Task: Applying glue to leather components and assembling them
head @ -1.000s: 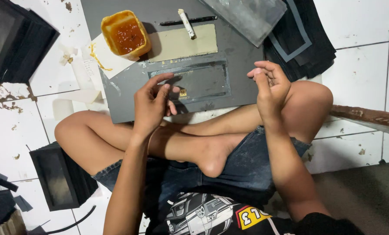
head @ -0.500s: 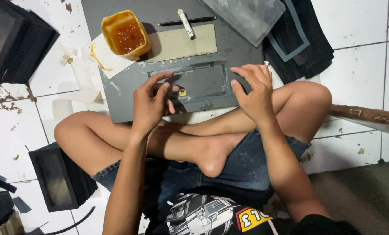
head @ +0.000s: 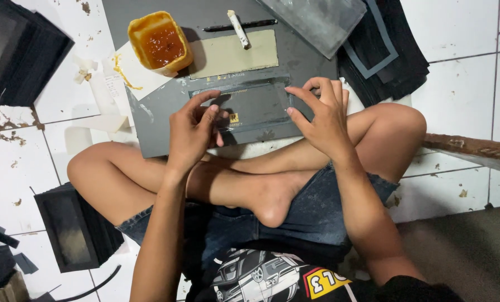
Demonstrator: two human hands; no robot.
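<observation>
- Two hands, left hand (head: 193, 131) and right hand (head: 321, 114), press a clear film (head: 244, 103) onto the grey board (head: 166, 120), fingers spread, grasping nothing.
- Glue tub (head: 159, 43) open; film edges seemingly unsealed.

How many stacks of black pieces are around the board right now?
3: one stack at top left, one stack by the left knee, one stack at top right under a clear sheet. More may lie out of frame.

White tiled floor (head: 473, 84): grey board (head: 149, 140), black stacks (head: 20, 56).
</observation>
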